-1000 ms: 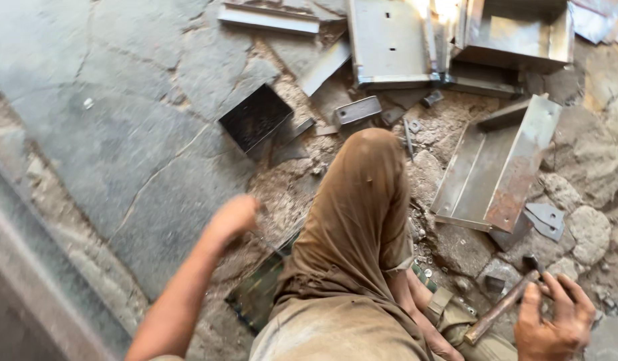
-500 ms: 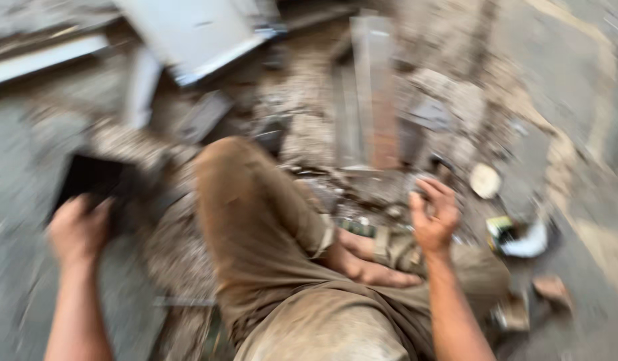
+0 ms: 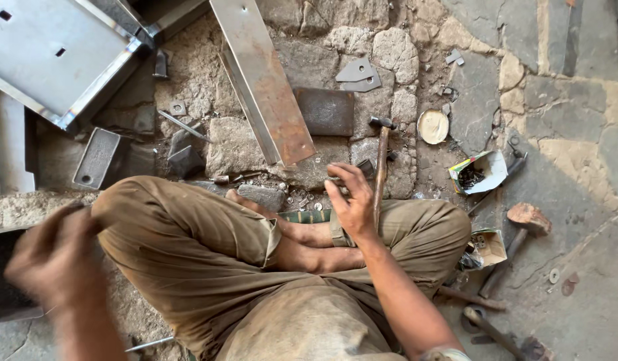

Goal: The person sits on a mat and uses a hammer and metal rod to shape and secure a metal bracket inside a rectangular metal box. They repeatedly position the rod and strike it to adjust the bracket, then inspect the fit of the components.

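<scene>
Two bare hands were in view: a blurred left hand [image 3: 51, 257] and a right hand [image 3: 352, 200]. One wooden-handled hammer [image 3: 380, 167] lay centre. Two small open cardboard boxes [image 3: 479, 172] sat right. One long rusty steel strip [image 3: 262, 77] lay far centre. One round lid [image 3: 433, 126] lay nearby.

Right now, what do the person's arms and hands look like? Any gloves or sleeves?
No gloves. Both hands, the left hand (blurred) and the right hand, are bare, and so are the forearms. No rings or watch show. A bit of light cloth sits near the right elbow.
</scene>
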